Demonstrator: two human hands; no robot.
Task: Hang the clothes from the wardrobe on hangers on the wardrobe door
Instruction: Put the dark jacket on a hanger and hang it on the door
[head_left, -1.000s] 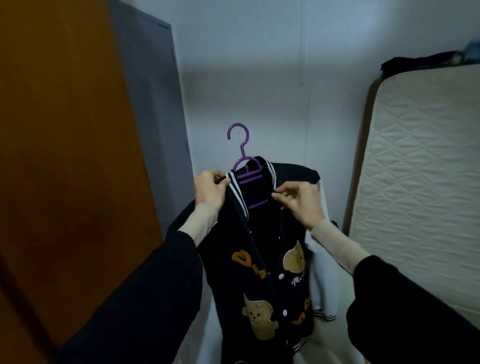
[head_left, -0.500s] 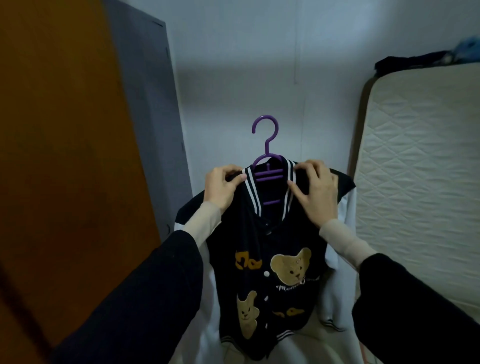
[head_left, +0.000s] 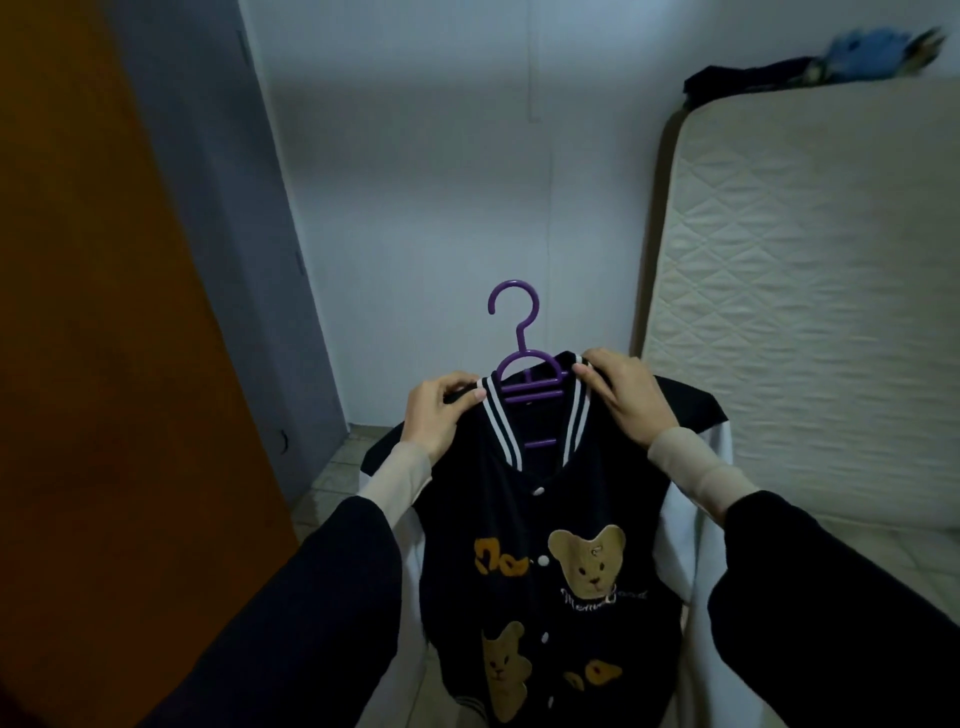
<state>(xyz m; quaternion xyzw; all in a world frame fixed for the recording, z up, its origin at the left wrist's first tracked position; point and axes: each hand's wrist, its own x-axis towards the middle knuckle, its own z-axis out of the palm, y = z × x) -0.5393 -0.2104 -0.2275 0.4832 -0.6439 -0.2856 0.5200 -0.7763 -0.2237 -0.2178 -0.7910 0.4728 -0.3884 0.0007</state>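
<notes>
At far left stands the orange wardrobe door. The left hand pinches the jacket by its left shoulder; centre, the purple hanger sits inside the collar; the right hand grips the right shoulder, likely squaring it for hanging.

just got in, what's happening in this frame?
A person is holding up a dark varsity jacket with bear patches, already on a purple hanger. The left hand grips the left shoulder beside the striped collar; the right hand grips the right shoulder. The hanger's hook is free in the air, not hung on anything yet. The orange wardrobe door stands to the left and a mattress leans upright on the right.
</notes>
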